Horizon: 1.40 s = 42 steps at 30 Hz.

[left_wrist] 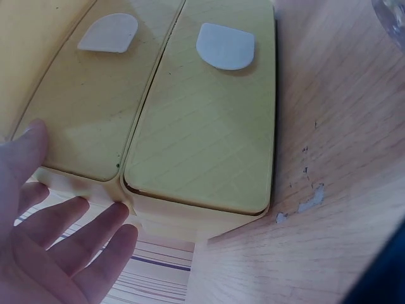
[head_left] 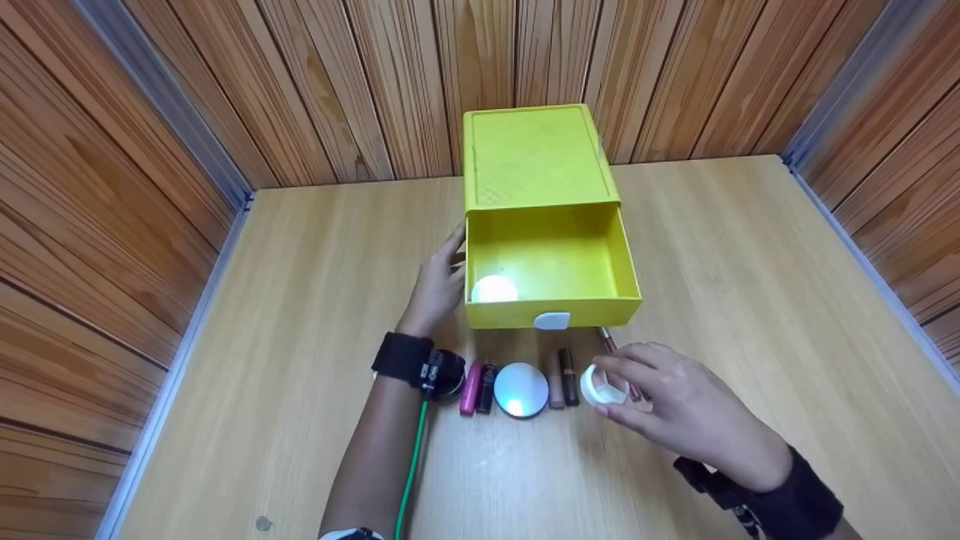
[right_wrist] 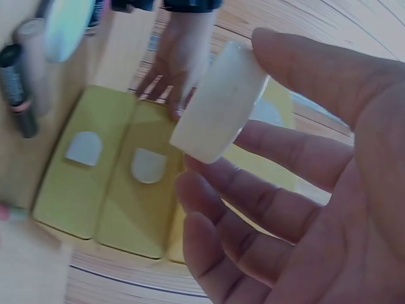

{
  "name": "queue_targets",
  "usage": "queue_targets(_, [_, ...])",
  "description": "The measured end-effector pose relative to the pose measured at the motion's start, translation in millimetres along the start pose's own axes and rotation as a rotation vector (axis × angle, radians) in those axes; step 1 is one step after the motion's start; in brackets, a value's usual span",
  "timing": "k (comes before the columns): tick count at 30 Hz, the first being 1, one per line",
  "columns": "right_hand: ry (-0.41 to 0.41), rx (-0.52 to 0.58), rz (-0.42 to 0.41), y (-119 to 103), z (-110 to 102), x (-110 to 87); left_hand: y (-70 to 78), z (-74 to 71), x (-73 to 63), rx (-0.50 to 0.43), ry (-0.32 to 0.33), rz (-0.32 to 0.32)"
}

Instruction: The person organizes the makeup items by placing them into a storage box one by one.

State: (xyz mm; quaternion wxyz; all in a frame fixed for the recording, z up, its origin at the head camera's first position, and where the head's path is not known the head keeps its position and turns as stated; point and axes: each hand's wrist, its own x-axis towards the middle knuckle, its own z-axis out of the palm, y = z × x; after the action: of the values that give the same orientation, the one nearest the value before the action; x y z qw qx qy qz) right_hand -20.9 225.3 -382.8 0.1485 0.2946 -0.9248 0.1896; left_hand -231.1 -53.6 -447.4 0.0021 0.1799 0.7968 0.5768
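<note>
My right hand [head_left: 682, 397] pinches a small white round container [right_wrist: 221, 104] between thumb and fingers. In the head view it is above the table, right of the row of cosmetics. My left hand [head_left: 436, 291] is at the left side of the yellow drawer box [head_left: 536, 157]. In the left wrist view its fingers are spread along the box's edge. The top drawer [head_left: 555, 255] is pulled out towards me, with a bright round white patch in its front left corner. Two drawer fronts with white tabs show in the left wrist view.
In front of the box lie a pink tube [head_left: 470, 388], a black tube [head_left: 487, 388], a shiny round disc [head_left: 521, 390], a mauve tube [head_left: 555, 386] and a dark brown tube [head_left: 568, 376]. A slim reddish stick [head_left: 607, 341] is partly hidden by my right hand. Wood-panelled walls enclose the table.
</note>
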Motion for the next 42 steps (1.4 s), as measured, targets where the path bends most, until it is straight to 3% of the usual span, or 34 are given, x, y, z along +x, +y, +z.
queue_targets(9, [0.161, 0.043, -0.121, -4.9, -18.6, 21.4, -3.3, -0.5, 1.8, -0.016, 0.007, 0.000])
queue_targets(13, [0.193, 0.029, -0.146, -4.4, -27.1, 31.5, -2.8, -1.1, 1.5, -0.027, 0.006, -0.009])
queue_targets(25, [0.204, 0.019, -0.119, 0.1, -36.6, 75.8, -1.8, -5.8, -0.3, -0.095, -0.005, 0.004])
queue_targets(31, [0.190, 0.040, -0.150, 2.6, -33.9, 97.4, 1.9, -4.2, -0.4, -0.046, -0.010, 0.015])
queue_targets(36, [0.176, 0.037, -0.104, 9.8, -31.5, 112.6, 4.2, -1.1, 0.7, -0.029, -0.011, 0.038])
queue_targets(42, [0.064, 0.027, -0.032, 18.3, -24.3, 129.6, 3.8, -1.7, 2.1, -0.003, -0.002, 0.057])
